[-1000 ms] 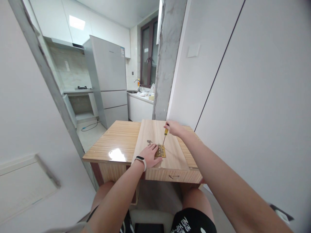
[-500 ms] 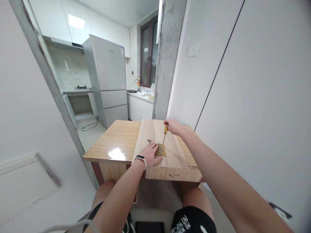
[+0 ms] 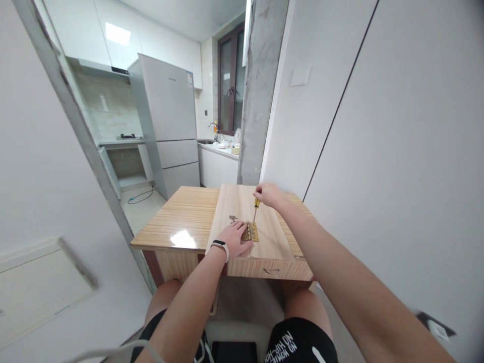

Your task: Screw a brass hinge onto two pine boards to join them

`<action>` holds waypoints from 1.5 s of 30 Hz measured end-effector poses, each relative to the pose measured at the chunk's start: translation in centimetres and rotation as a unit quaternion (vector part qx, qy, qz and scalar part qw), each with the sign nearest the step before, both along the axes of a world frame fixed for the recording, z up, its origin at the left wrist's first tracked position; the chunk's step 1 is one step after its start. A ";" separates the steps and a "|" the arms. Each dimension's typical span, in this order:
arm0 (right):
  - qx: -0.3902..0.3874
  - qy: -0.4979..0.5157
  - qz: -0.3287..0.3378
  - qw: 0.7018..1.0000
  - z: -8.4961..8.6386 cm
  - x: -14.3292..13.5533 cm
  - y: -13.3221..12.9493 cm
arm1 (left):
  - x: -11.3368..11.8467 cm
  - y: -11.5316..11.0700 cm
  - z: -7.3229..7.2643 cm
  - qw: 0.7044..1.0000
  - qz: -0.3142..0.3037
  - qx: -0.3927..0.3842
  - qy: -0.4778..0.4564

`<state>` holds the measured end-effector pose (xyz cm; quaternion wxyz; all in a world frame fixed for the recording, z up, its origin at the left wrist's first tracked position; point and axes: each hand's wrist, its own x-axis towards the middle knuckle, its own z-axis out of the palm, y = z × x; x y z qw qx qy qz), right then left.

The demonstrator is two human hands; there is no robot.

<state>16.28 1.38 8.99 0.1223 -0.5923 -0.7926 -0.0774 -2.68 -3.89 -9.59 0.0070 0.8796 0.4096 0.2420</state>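
My right hand (image 3: 267, 194) is closed round the top of a yellow-handled screwdriver (image 3: 256, 203), which stands nearly upright. The screwdriver's tip meets the far right corner of a brass hinge (image 3: 252, 232). That hinge lies opened flat across the seam between two pale wooden boards (image 3: 267, 222). With fingers spread, my left hand (image 3: 235, 239) rests on the boards and covers part of the hinge's left leaf. Several small screws (image 3: 233, 218) lie in a little pile just beyond my left fingers. Any screw under the tip is too small to make out.
The boards lie on a wood-grain desk (image 3: 174, 217) with a drawer (image 3: 270, 270) at its front, above my knees. A white wall (image 3: 363, 151) rises close on the right. Beyond the desk stand a fridge (image 3: 170, 101) and a kitchen counter with a sink (image 3: 206, 141).
My right hand has shifted slightly up and left on the screwdriver handle, its fingers pinching nearer the top. The left hand stays on the hinge and boards.
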 end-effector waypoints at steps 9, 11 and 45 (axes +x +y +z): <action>-0.036 0.009 0.044 0.998 -0.1 0.5 -0.5 | -0.1 0.0 0.0 1.000 0.000 -0.021 -0.002; -0.043 0.006 0.044 0.998 0.1 0.5 -0.5 | -0.1 0.0 0.0 1.000 0.001 -0.022 -0.001; -0.029 -0.024 0.001 0.999 0.4 0.1 -0.7 | 0.0 0.0 0.1 1.000 0.001 -0.020 0.000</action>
